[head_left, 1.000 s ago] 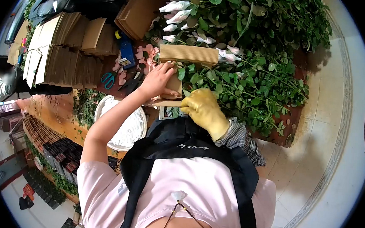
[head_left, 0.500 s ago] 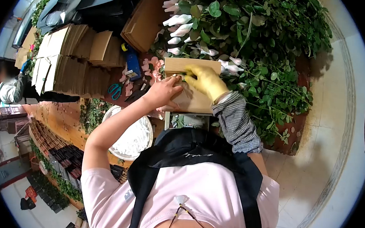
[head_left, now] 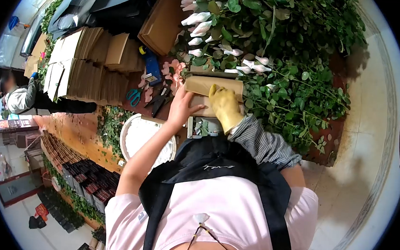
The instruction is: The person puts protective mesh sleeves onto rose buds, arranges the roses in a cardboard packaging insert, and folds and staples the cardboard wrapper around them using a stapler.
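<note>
A sheet of brown cardboard [head_left: 198, 84] lies in front of me with its upper part folded over. My bare left hand [head_left: 181, 106] is at its left edge, the thumb reaching across the front. In a yellow glove, my right hand [head_left: 226, 107] presses on the folded part with bent fingers. What the fold covers is hidden. Roses with heads in white net sleeves [head_left: 201, 28] lie just beyond, their leafy green stems [head_left: 294, 85] spreading to the right.
Left of the cardboard are dark clippers [head_left: 158, 103], teal scissors [head_left: 133, 97], a blue tape dispenser [head_left: 151, 67] and pink petals [head_left: 173, 70]. Cardboard stacks [head_left: 81, 79] stand farther left. A round basket of white pieces [head_left: 146, 138] sits below. Another person [head_left: 23, 98] stands far left.
The ribbed cardboard flap that stood at the back is now folded down toward me. My left hand has slid down to the left edge; the gloved right hand has come nearer my body.
</note>
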Available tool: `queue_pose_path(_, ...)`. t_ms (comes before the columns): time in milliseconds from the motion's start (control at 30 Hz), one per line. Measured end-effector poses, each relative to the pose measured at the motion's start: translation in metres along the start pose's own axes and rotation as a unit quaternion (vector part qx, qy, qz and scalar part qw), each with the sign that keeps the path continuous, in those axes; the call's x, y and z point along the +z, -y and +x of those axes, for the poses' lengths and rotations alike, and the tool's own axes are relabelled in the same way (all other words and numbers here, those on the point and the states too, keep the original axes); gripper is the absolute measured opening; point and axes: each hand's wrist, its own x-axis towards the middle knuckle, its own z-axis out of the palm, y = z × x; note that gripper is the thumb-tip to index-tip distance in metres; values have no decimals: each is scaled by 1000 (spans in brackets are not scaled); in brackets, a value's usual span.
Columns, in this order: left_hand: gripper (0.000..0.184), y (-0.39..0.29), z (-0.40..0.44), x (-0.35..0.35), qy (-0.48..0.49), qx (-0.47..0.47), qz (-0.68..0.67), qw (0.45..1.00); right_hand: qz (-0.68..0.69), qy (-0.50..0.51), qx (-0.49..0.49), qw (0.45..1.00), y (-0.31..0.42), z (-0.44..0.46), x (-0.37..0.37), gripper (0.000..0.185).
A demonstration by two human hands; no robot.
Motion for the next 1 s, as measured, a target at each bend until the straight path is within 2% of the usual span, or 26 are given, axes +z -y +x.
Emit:
queue_pose_path(33, 90, -2, -11, 13, -37, -110, -26, 993, -45, -35, -1, 998, 6, -3, 5, 39)
queue_pose_path(67, 109, 5, -15, 23, -68, -161, -10, 985, -43, -31, 2, 999, 10, -2, 10, 39)
queue_pose_path(133, 118, -6, 0, 7, -92, -83, 78, 989, -67, -29, -6, 997, 17, 4, 7, 37)
queue_pose_path(167, 110, -6, 10, -4, -41, -12, 123, 991, -67, -2, -27, 997, 14, 9, 9, 38)
queue_pose_path(200, 89, -11, 18, -11, 28, 13, 171, 985, -71, 0, -30, 997, 0, 17, 13, 38)
queue_pose_path(233, 78, -6, 19, -11, 63, 13, 164, 984, 45, 42, -43, 997, -22, 22, 19, 41)
queue_pose_path(267, 68, -2, 20, -11, 95, 9, 156, 983, 203, 7, -28, 979, -45, 12, 33, 46)
queue_pose_path(300, 59, -5, 21, -13, 62, 20, 139, 988, 355, -30, -25, 934, -68, 1, 46, 52)
queue_pose_path(333, 59, -5, 17, -10, 54, 5, 134, 990, 535, -137, 8, 833, -93, -20, 63, 57)
queue_pose_path(400, 60, -3, 10, -4, 24, -14, 117, 993, 608, -3, 65, 791, -115, -38, 69, 64)
queue_pose_path(433, 58, -2, 7, 0, 3, -22, 129, 991, 650, 6, 28, 760, -117, -44, 59, 61)
queue_pose_path(467, 58, -2, 4, 2, 3, -23, 128, 992, 649, 8, 28, 760, -119, -43, 46, 61)
queue_pose_path(533, 56, -6, 0, 3, -17, -50, 146, 988, 451, 43, 35, 891, -119, -30, 0, 56)
queue_pose_path(567, 55, -8, -1, 4, -38, -40, 154, 986, 457, 16, -2, 890, -114, -22, -24, 54)
queue_pose_path(600, 55, -6, -5, 7, -38, -47, 154, 986, 474, -85, -72, 873, -103, -8, -28, 54)
queue_pose_path(667, 51, -10, -10, 9, -54, -52, 148, 986, 583, 79, -51, 807, -83, 18, -54, 56)
queue_pose_path(700, 50, -10, -13, 6, -38, -56, 140, 988, 655, 114, -59, 745, -66, 22, -41, 57)
queue_pose_path(733, 50, -7, -18, 6, -21, -57, 138, 989, 539, 144, -105, 823, -53, 33, -1, 55)
queue_pose_path(800, 52, -8, -32, -7, -20, -97, 140, 985, 466, 149, -84, 868, -50, 32, -17, 52)
queue_pose_path(867, 52, 7, -58, -13, -26, -177, 127, 976, 509, 76, -79, 854, -44, 24, -3, 48)
queue_pose_path(933, 53, 46, -96, -10, -68, -312, 24, 947, 498, 75, -75, 861, -43, 24, -9, 45)
queue_pose_path(1000, 50, 83, -125, -15, -101, -311, 79, 942, 494, 69, -84, 863, -43, 25, -5, 45)
